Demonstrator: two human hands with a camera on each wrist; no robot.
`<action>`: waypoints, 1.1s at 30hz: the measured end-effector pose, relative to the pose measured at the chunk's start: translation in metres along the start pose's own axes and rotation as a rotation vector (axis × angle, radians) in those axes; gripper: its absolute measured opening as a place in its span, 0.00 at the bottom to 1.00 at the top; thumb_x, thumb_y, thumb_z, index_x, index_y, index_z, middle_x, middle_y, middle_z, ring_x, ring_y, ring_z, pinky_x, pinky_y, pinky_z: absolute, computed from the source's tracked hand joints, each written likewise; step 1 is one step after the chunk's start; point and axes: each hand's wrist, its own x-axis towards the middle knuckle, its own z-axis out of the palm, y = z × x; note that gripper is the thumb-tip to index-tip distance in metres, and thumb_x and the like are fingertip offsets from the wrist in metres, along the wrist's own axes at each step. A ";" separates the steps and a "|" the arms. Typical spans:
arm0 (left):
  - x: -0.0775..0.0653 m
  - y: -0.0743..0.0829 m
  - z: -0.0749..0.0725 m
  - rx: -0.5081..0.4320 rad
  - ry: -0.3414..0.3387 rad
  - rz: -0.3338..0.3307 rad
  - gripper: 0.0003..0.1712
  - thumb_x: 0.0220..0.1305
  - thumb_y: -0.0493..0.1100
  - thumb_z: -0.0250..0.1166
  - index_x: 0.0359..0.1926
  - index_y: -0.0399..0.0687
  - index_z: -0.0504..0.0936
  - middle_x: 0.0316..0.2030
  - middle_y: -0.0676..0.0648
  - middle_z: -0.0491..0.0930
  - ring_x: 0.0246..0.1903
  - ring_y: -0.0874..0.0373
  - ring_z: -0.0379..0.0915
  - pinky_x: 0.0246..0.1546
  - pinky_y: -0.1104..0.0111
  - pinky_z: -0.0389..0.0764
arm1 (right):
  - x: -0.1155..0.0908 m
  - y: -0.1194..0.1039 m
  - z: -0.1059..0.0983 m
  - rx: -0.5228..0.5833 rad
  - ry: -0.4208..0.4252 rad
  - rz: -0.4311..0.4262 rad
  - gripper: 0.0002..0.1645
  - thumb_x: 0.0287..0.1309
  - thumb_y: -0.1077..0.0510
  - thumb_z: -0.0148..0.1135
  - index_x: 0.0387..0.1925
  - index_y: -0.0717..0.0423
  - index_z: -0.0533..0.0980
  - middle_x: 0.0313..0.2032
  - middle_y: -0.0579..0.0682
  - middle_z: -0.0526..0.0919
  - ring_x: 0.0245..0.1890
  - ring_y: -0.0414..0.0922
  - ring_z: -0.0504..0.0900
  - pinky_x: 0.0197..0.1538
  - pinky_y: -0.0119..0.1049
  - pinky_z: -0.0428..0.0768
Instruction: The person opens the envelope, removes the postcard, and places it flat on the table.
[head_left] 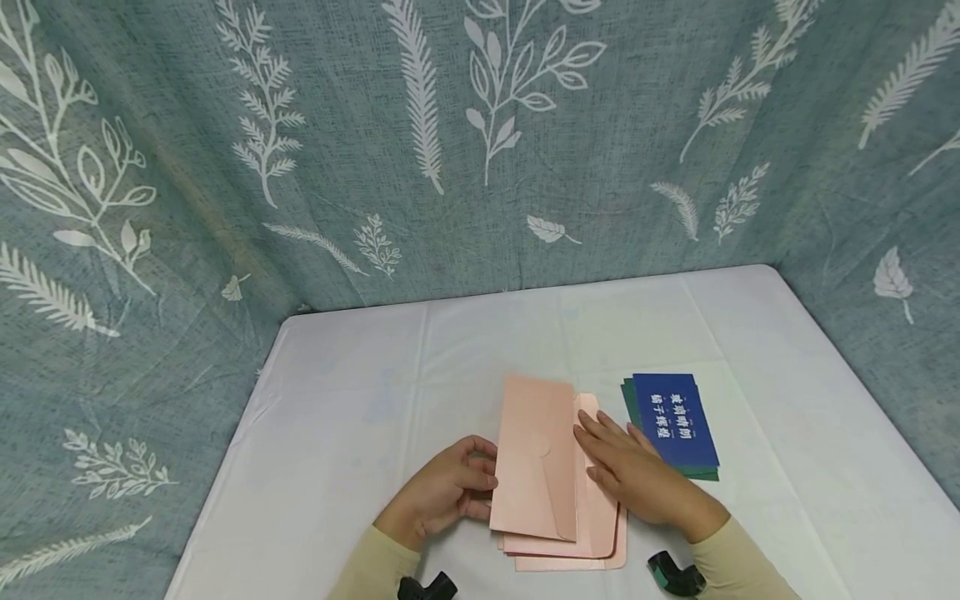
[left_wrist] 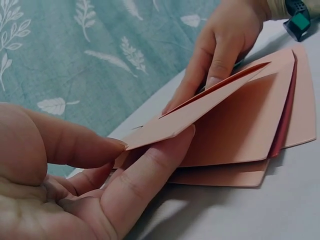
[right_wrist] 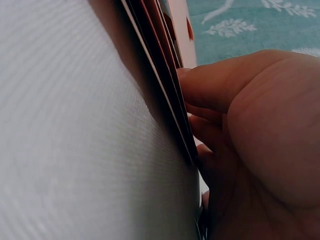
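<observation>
Several pale pink paper envelopes lie in a loose stack on the white table. My left hand (head_left: 450,485) pinches the left edge of the top envelope (head_left: 528,450) between thumb and finger. In the left wrist view that envelope (left_wrist: 200,112) tilts up off the ones below (left_wrist: 235,135). Its pointed flap lies on the upper face, with a narrow gap along it. My right hand (head_left: 637,471) rests on the right part of the lower envelopes (head_left: 596,529), fingers nearly straight. The right wrist view shows the right hand (right_wrist: 250,120) at the stack's edge.
Right of the envelopes lies a dark blue card (head_left: 686,446) with white characters, on top of green cards (head_left: 628,400). A white cloth covers the table (head_left: 352,400). Teal leaf-patterned curtains (head_left: 337,150) hang behind and at both sides.
</observation>
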 end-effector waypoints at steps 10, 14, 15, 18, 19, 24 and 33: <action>-0.002 -0.002 0.010 0.046 0.038 0.000 0.24 0.67 0.21 0.60 0.60 0.34 0.66 0.43 0.39 0.80 0.38 0.48 0.85 0.36 0.56 0.90 | 0.001 -0.004 -0.005 0.000 -0.031 0.035 0.39 0.84 0.55 0.56 0.86 0.60 0.57 0.85 0.58 0.54 0.84 0.61 0.46 0.77 0.72 0.38; -0.002 -0.003 0.014 0.072 0.063 0.002 0.23 0.67 0.20 0.60 0.60 0.33 0.67 0.42 0.39 0.80 0.37 0.48 0.85 0.36 0.55 0.90 | 0.000 -0.004 -0.005 0.003 -0.030 0.033 0.39 0.84 0.54 0.56 0.86 0.60 0.57 0.85 0.57 0.54 0.84 0.61 0.46 0.77 0.73 0.38; -0.003 -0.003 0.016 0.080 0.069 0.003 0.23 0.67 0.20 0.60 0.60 0.33 0.67 0.42 0.38 0.80 0.37 0.48 0.85 0.35 0.55 0.90 | 0.000 -0.005 -0.005 0.004 -0.030 0.033 0.39 0.84 0.54 0.56 0.86 0.60 0.57 0.85 0.57 0.54 0.84 0.61 0.46 0.77 0.73 0.38; -0.005 -0.003 0.020 0.110 0.083 0.002 0.22 0.68 0.19 0.59 0.60 0.32 0.67 0.43 0.37 0.79 0.37 0.47 0.85 0.35 0.54 0.90 | 0.000 -0.005 -0.005 0.003 -0.028 0.035 0.38 0.84 0.54 0.56 0.85 0.60 0.57 0.85 0.57 0.54 0.84 0.61 0.47 0.77 0.73 0.38; -0.006 -0.003 0.021 0.126 0.086 -0.002 0.22 0.69 0.19 0.59 0.60 0.32 0.68 0.43 0.37 0.79 0.37 0.47 0.85 0.34 0.54 0.90 | 0.000 -0.005 -0.005 0.001 -0.027 0.035 0.38 0.84 0.54 0.57 0.85 0.60 0.58 0.85 0.57 0.54 0.84 0.61 0.47 0.77 0.73 0.38; -0.009 0.001 0.023 0.246 0.111 -0.012 0.21 0.71 0.22 0.64 0.60 0.31 0.70 0.42 0.37 0.80 0.36 0.48 0.86 0.34 0.55 0.90 | 0.001 -0.004 -0.004 0.007 -0.026 0.047 0.39 0.83 0.56 0.58 0.85 0.60 0.58 0.85 0.56 0.54 0.84 0.59 0.46 0.77 0.72 0.37; -0.011 0.008 0.017 0.446 0.208 0.060 0.19 0.75 0.36 0.69 0.60 0.32 0.74 0.42 0.40 0.83 0.38 0.49 0.87 0.33 0.58 0.89 | -0.001 -0.004 -0.004 0.002 -0.012 0.037 0.38 0.83 0.56 0.59 0.85 0.61 0.59 0.84 0.57 0.55 0.84 0.60 0.47 0.77 0.73 0.38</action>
